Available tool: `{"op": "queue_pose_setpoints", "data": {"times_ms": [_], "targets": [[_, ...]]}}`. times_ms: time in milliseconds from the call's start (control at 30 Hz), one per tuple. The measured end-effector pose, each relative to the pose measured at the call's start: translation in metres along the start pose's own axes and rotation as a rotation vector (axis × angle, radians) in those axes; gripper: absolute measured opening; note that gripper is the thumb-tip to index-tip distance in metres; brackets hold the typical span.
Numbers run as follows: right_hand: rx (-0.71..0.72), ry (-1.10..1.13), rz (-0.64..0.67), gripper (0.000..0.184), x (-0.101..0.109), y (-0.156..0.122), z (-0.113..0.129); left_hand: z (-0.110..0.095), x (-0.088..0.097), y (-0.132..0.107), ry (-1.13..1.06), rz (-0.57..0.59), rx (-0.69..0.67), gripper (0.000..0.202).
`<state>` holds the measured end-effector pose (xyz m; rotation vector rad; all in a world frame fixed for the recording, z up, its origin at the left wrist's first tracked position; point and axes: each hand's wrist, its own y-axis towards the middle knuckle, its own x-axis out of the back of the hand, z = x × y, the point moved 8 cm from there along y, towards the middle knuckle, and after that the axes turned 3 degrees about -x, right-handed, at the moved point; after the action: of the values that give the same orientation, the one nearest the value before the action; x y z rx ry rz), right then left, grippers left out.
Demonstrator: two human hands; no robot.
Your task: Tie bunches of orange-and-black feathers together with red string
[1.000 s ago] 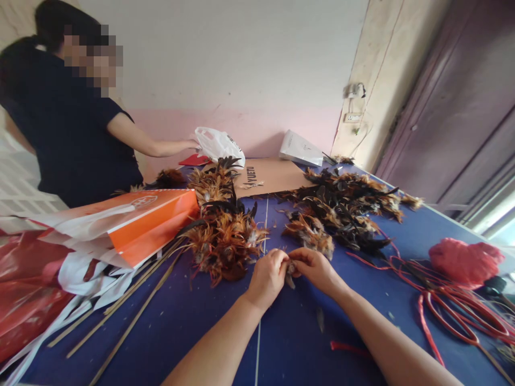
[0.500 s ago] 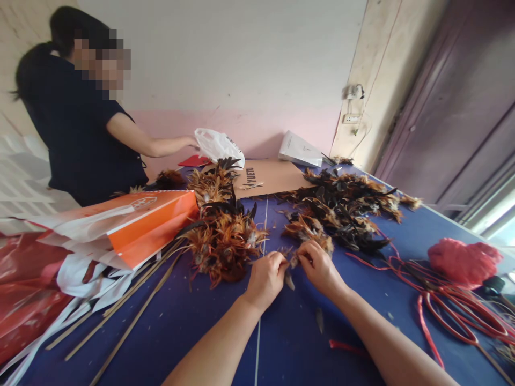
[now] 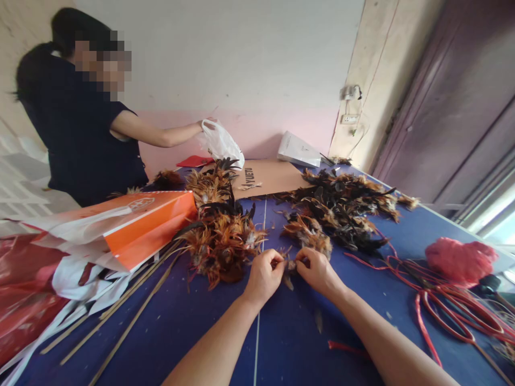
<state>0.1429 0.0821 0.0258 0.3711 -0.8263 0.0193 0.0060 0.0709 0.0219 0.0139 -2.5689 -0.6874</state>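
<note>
Low over the blue table (image 3: 225, 332), my left hand (image 3: 264, 274) and my right hand (image 3: 319, 272) face each other, fingertips pinched. Between them is a small tuft of brown-grey feathers (image 3: 288, 265), gripped from both sides. A pile of rusty-brown and black feather bunches (image 3: 225, 241) lies just beyond my left hand. Behind my right hand sits a lighter brown feather bunch (image 3: 308, 233), with a bigger dark feather heap (image 3: 341, 206) further back. A loose grey feather (image 3: 319, 320) rests on the tabletop under my right forearm.
An orange paper bag (image 3: 148, 230) and thin sticks (image 3: 120, 316) lie at left. Red cord (image 3: 450, 316) and a pink plastic bundle (image 3: 461, 261) occupy the right. Cardboard (image 3: 269, 177) lies at the back. Another person (image 3: 84, 123) holds a white plastic bag (image 3: 221, 142) at far left.
My fingertips have shifted slightly around the feather tuft, which shows more clearly between them. The other person's hand has lifted the white bag's handle up and to the right.
</note>
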Motion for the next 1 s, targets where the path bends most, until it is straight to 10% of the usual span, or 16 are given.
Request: {"op": "queue_pose_setpoints", "data": {"times_ms": [233, 1000], "targets": [[0.088, -0.063, -0.041, 0.007, -0.003, -0.002, 0.003, 0.023, -0.017, -0.003, -0.460, 0.042, 0.303, 0.017], [0.081, -0.054, -0.154, 0.007, 0.012, 0.002, -0.002, 0.025, -0.018, -0.004, -0.500, 0.082, 0.374, 0.017]]}}
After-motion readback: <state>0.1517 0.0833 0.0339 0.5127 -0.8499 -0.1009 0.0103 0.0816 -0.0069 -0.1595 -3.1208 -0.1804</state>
